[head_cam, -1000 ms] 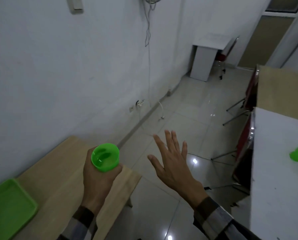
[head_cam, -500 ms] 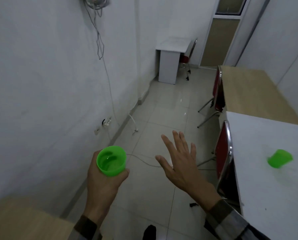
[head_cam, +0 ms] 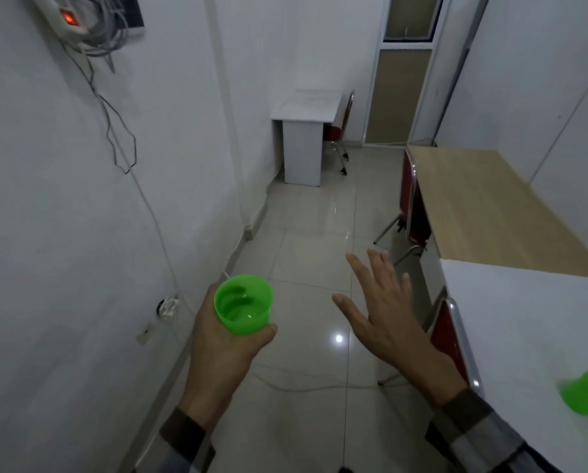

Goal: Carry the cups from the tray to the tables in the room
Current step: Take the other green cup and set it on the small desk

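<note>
— Grip status? Left hand [head_cam: 222, 349] clenched round small green plastic cup [head_cam: 243, 303], upright, mid-aisle. Right hand [head_cam: 384, 312] released, holding nothing.

— Advice? Keep level; set squarely on bare wooden surface [head_cam: 490, 206], away from edge.

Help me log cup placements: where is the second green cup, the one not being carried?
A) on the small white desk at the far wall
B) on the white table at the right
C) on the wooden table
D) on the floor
B: the second cup sits on the near white table, while the left hand holds the other cup.

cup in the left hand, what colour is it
Bright green cup, held in the left hand; head view.
</note>
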`<control>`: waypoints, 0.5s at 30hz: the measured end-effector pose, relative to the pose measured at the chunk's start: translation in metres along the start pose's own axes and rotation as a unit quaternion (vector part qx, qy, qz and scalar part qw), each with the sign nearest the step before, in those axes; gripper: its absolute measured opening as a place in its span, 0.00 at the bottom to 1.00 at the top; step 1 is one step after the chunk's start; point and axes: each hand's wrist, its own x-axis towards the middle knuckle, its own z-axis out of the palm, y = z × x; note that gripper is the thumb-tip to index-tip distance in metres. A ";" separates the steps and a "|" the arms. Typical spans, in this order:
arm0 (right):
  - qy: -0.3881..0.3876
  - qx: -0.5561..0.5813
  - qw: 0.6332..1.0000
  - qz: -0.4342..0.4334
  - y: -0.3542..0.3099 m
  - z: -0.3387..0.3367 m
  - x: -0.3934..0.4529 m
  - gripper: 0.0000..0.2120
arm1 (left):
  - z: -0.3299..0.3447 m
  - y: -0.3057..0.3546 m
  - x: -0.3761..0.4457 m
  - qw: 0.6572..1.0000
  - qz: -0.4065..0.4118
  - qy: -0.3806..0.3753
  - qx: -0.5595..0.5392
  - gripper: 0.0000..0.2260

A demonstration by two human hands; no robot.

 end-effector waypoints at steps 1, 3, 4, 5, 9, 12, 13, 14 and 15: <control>0.001 0.000 1.000 0.001 0.011 0.000 0.020 0.38 | 0.013 -0.001 0.020 1.000 0.003 -0.002 -0.001 0.25; 0.003 0.001 1.000 -0.001 0.034 0.000 0.062 0.39 | 0.041 -0.005 0.059 1.000 0.010 0.000 -0.007 0.25; 0.005 -0.001 1.000 -0.003 0.047 0.000 0.084 0.39 | 0.057 -0.006 0.078 1.000 0.015 0.002 -0.012 0.26; 0.006 -0.004 1.000 -0.006 0.060 -0.001 0.106 0.39 | 0.072 -0.007 0.097 1.000 0.018 0.003 -0.015 0.26; 0.003 0.000 1.000 0.007 0.106 -0.009 0.194 0.40 | 0.129 -0.014 0.172 1.000 0.008 0.002 -0.021 0.25; 0.000 -0.003 1.000 -0.001 0.136 -0.014 0.256 0.40 | 0.168 -0.021 0.228 1.000 0.012 0.003 -0.021 0.27; -0.002 -0.005 1.000 -0.002 0.145 -0.016 0.275 0.40 | 0.180 -0.022 0.246 1.000 0.013 0.002 -0.022 0.27; -0.004 -0.006 1.000 -0.002 0.153 -0.016 0.294 0.40 | 0.191 -0.023 0.263 1.000 0.010 0.005 -0.026 0.27; -0.005 -0.003 1.000 0.001 0.160 -0.016 0.311 0.40 | 0.201 -0.025 0.280 0.999 0.009 0.008 -0.031 0.27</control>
